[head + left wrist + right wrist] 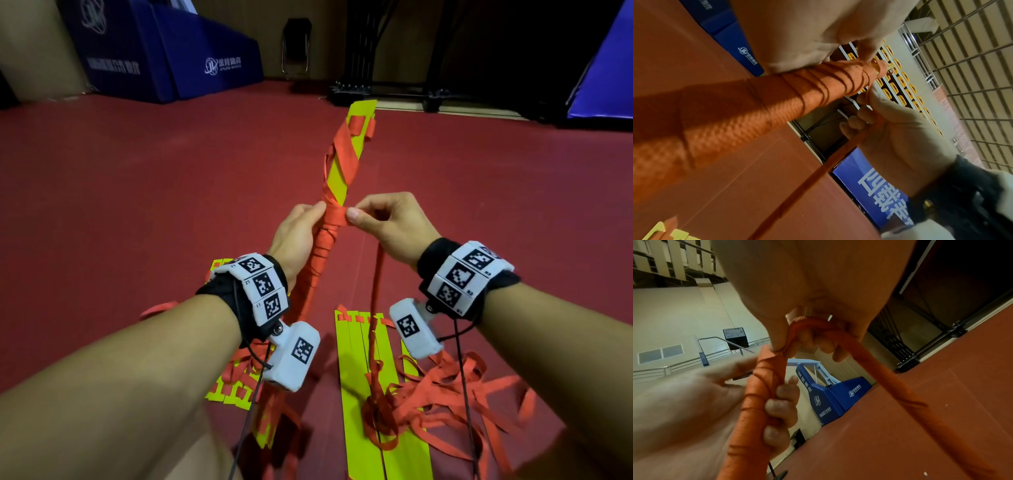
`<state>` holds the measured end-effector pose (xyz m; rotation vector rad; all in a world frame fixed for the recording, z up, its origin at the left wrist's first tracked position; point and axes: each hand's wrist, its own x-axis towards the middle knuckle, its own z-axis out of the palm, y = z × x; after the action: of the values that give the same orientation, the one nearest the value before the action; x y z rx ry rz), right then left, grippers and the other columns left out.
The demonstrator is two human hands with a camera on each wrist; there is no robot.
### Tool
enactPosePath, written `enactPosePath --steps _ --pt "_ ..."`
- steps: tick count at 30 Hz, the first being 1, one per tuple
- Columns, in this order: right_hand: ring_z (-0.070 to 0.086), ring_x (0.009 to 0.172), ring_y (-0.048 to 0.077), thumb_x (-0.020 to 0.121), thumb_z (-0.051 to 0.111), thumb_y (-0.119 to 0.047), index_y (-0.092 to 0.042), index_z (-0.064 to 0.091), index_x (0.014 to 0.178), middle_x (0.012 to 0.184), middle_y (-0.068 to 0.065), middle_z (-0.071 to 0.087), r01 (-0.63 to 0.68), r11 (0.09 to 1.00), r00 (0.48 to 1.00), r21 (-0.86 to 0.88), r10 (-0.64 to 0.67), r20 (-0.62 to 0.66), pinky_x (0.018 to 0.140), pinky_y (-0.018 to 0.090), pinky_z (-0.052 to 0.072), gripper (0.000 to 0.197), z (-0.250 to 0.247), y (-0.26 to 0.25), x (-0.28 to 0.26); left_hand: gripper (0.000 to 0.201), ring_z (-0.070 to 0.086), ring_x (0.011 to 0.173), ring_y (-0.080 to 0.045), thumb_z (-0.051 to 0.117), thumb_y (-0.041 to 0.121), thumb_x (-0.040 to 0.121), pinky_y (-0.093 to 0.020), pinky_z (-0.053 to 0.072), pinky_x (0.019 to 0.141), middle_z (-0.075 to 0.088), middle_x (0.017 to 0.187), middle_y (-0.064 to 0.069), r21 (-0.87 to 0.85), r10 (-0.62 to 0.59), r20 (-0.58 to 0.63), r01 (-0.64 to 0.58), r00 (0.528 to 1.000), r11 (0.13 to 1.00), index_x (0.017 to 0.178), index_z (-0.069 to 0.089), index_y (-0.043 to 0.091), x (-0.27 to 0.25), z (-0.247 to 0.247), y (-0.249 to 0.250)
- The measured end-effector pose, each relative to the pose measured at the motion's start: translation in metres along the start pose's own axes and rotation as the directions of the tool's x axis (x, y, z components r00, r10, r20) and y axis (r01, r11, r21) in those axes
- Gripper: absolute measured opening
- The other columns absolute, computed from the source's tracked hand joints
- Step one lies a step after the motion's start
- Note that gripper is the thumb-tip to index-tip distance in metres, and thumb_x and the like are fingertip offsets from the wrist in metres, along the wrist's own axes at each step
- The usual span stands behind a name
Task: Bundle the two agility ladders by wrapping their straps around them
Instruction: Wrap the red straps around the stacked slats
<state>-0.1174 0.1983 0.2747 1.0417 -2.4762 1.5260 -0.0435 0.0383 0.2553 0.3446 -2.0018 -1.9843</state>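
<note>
Forearms frame a half-wrapped ladder bundle (337,178).
Left hand (296,236) grips the bundle; right hand (387,222) pinches the strap (376,274). Only the right wrist view shows the left fingers (777,407) curled round.

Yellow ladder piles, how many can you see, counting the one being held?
3. One bundle is held up by the left hand while the right hand pinches its strap. One pile lies below the right wrist, another under the left, partly hidden.

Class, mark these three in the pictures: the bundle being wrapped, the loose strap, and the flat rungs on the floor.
wrapped bundle (337,161): head view, upper wrapped section.
loose strap (376,291): head view, hanging stretch.
flat rungs (352,370): head view, yellow slat.
</note>
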Motion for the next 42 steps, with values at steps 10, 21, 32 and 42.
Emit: enactPosePath --steps 10,21,32,42 --pt "0.053 0.062 0.009 0.097 0.064 -0.016 0.003 0.067 0.084 0.067 0.002 0.062 0.064 0.977 0.994 0.203 -0.080 0.072 0.063 0.027 0.045 0.023 0.006 -0.003 -0.003 0.044 0.064 0.072 -0.018 0.060 0.043 0.098 -0.039 0.052 0.066 0.065 0.094 -0.003 -0.009 0.001 0.274 0.001 0.962 1.000 0.126 0.051 0.010 -0.012 0.013 -0.003" --pt "0.049 0.058 0.015 0.081 0.065 -0.001 -0.021 0.072 0.068 0.061 -0.003 0.063 -0.141 0.989 0.988 0.046 0.138 0.064 0.061 0.027 0.038 0.025 -0.003 -0.007 0.003 0.019 0.063 0.070 -0.028 0.049 0.018 0.107 -0.062 0.056 0.076 0.066 0.081 -0.014 -0.006 0.070 0.123 -0.070 0.990 0.998 0.110 0.065 0.007 -0.011 0.011 -0.001" --pt "0.044 0.055 0.015 0.052 0.045 -0.007 -0.016 0.061 0.052 0.052 0.000 0.053 -0.189 0.967 0.982 0.169 0.183 0.049 0.058 0.030 0.035 0.018 0.006 -0.011 0.005 0.011 0.055 0.052 -0.011 0.049 0.011 0.105 -0.026 0.050 0.055 0.062 0.064 0.004 -0.087 0.076 0.095 -0.068 0.993 0.994 0.103 0.060 0.011 -0.010 0.013 0.002" --pt "0.041 0.056 0.018 0.065 0.049 -0.002 -0.013 0.061 0.065 0.054 -0.003 0.052 -0.084 0.953 0.996 0.291 0.068 0.064 0.055 0.029 0.035 0.016 0.010 -0.024 -0.003 0.044 0.053 0.076 -0.030 0.063 0.053 0.060 -0.057 0.047 0.073 0.053 0.086 -0.013 -0.190 -0.016 -0.032 0.009 0.999 0.982 0.091 0.046 0.026 -0.007 0.016 0.007"
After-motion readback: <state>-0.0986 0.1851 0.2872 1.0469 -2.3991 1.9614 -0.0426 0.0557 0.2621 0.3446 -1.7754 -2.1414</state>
